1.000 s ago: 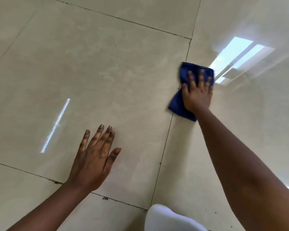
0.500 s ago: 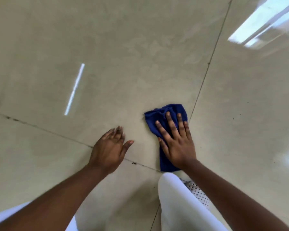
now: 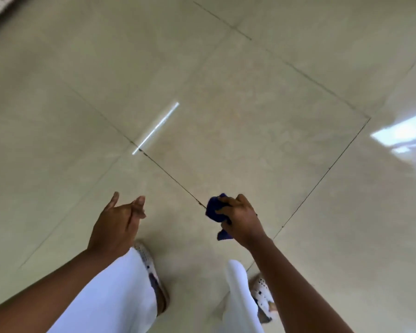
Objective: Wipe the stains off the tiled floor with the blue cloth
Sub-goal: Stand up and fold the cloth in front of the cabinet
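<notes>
The right hand point(image 3: 240, 218) grips the bunched blue cloth point(image 3: 215, 211) above the tiled floor point(image 3: 250, 116), off the surface; the left hand point(image 3: 117, 222) hangs loose, holding nothing. Dark specks dot the grout line point(image 3: 168, 175) just beyond the cloth — wiping seems paused, perhaps unfinished.

One head-worn view — high, looking steeply down at the tiled floor point(image 3: 226, 104) — hands nearest the lens.

We stand on a glossy beige tiled floor point(image 3: 226, 121) crossed by dark grout lines point(image 3: 173, 180). Our two white perforated shoes point(image 3: 151, 267) rest flat on it, near the grout line's close end, one on each side. Dark specks point(image 3: 141, 151) dot that line farther along.
</notes>
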